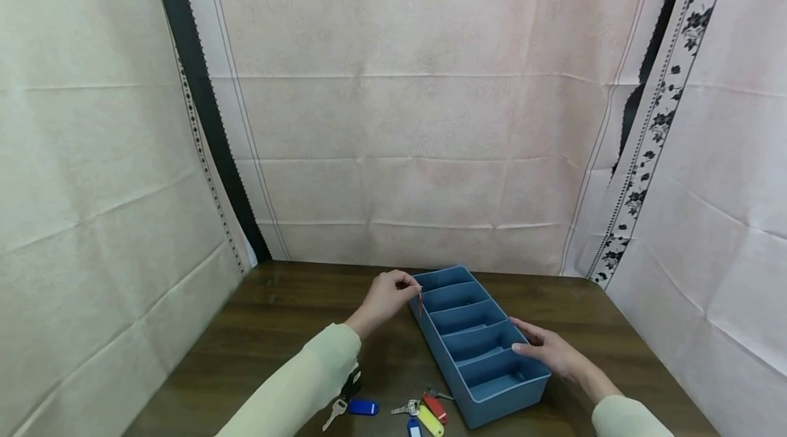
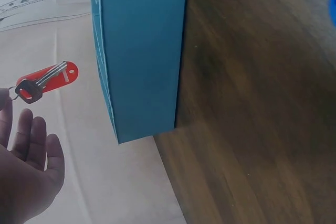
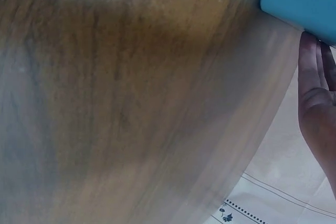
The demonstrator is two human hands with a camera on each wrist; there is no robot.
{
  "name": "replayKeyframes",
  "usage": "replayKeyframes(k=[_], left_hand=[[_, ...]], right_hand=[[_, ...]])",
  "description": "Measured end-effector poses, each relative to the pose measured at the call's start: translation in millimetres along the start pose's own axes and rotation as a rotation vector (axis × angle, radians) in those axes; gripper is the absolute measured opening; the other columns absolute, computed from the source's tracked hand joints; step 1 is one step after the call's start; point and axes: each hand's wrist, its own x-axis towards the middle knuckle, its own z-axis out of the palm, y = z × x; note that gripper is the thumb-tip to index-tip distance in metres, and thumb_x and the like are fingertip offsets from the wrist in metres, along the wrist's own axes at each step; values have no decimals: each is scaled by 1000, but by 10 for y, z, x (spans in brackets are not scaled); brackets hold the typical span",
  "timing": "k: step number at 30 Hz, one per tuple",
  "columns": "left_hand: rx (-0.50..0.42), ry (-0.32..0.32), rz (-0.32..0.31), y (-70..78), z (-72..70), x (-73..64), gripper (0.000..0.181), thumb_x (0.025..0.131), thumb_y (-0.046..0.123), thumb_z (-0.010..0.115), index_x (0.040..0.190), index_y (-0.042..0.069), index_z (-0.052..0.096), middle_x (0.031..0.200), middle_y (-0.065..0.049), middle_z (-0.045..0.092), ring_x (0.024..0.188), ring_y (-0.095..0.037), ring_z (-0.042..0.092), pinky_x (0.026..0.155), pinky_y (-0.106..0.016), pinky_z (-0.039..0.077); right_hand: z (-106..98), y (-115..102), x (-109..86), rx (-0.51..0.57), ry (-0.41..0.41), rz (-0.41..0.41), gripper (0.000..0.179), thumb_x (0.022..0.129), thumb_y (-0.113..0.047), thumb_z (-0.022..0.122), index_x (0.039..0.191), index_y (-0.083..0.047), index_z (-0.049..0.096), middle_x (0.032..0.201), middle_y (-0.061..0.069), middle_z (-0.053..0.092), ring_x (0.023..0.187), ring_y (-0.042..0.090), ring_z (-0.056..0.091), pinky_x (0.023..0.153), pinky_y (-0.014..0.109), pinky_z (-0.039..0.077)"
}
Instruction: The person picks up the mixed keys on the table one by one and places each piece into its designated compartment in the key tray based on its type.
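My left hand [image 1: 386,297] pinches a metal ring carrying a key [image 2: 50,76] and a red key tag [image 2: 72,72]. They hang beside the far left rim of a blue divided storage box [image 1: 501,410]. The box stands lengthwise on the table, with a row of several compartments. My right hand [image 1: 556,354] holds the box's right wall near its front, thumb over the rim and fingers along the outside. In the right wrist view, the fingers [image 3: 311,64] lie against the blue side.
On the wooden table [image 1: 295,314], left of the box's near end, lie keys with a red tag [image 1: 434,408], a yellow tag [image 1: 430,421] and a blue tag [image 1: 415,427]. Another blue tag [image 1: 363,407] and key [image 1: 336,414] lie by my left sleeve. Cloth curtains [image 1: 393,116] surround the table.
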Motion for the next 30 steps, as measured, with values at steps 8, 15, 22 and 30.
replayKeyframes(k=[8, 15, 22, 30], left_hand=[[6, 5, -19, 77, 100, 86, 9, 94, 20, 69, 90, 14, 74, 90, 5, 67, 82, -13, 57, 72, -30, 49], [-32, 9, -5, 158, 215, 167, 11, 94, 21, 69, 89, 13, 75, 93, 4, 68, 83, -14, 58, 73, -31, 49], [-79, 2, -21, 175, 367, 229, 13, 95, 21, 68, 89, 13, 75, 90, 6, 68, 84, -13, 59, 74, -31, 48], [-86, -17, -26, 178, 541, 261, 13, 96, 21, 67, 89, 13, 75, 89, 7, 69, 80, -10, 58, 82, -38, 49]], right_hand=[[11, 10, -6, 4, 7, 19, 65, 101, -28, 59, 153, -1, 31, 151, 34, 32, 137, 54, 30, 104, 65, 31], [24, 3, -10, 9, 21, 35, 65, 100, -28, 60, 153, -1, 32, 150, 34, 33, 136, 54, 31, 104, 66, 31], [23, -4, -17, 11, 29, 37, 64, 100, -28, 60, 153, -3, 33, 150, 33, 34, 136, 54, 32, 103, 67, 31], [50, -14, -18, -15, 62, 59, 64, 99, -30, 62, 152, -4, 36, 149, 30, 38, 133, 51, 38, 102, 66, 33]])
